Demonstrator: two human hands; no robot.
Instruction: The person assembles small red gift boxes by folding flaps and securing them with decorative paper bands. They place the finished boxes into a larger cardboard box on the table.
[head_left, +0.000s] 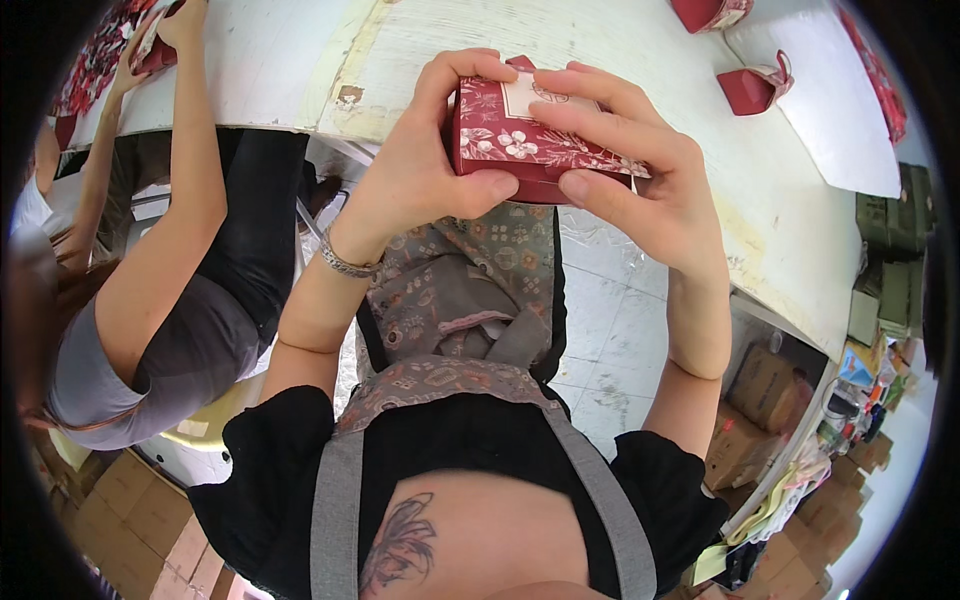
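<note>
Between my two hands is a small dark red paperboard gift box (517, 142), printed with white flowers and a cream panel. It is held up in front of me near the front edge of the white worktable (420, 30). My left hand (450, 142) grips its left end, thumb along the lower front edge and fingers over the top. My right hand (630, 142) grips the right part, its fingers spread over the cream panel and its thumb at the lower front edge. The box's underside and far side are hidden.
A red box with a loop handle (750, 90) and another red box (705, 11) stand at the upper right by a white sheet (832, 112). On the left a co-worker's hands hold a similar box (156, 54). Cardboard cartons (750, 442) are stacked under the table.
</note>
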